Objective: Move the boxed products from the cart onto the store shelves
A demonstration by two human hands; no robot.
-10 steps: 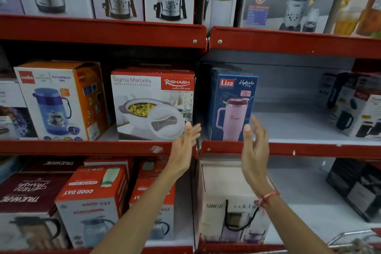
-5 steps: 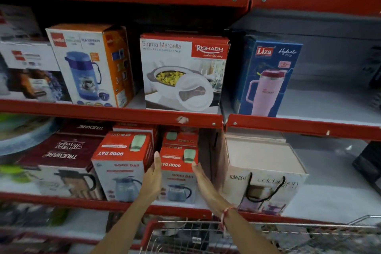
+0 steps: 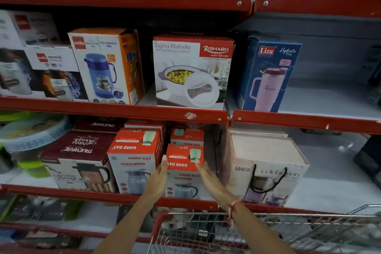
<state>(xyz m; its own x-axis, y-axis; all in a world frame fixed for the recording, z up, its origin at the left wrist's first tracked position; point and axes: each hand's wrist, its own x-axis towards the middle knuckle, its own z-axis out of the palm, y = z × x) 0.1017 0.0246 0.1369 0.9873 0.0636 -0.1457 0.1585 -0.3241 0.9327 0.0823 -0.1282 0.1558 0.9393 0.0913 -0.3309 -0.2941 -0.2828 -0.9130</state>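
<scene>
Both hands' grip (image 3: 181,173) around red-topped Good Day box (image 3: 184,173)

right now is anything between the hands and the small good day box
Nothing visible. The left hand and right hand flank the small Good Day box, fingertips at its top corners; whether they touch is unclear.

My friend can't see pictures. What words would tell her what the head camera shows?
Two bare hands, left hand and right hand, reach on either side of a small red and white Good Day jug box on a red store shelf. More boxed flasks and casseroles fill the shelves, and a wire cart stands below.
</scene>
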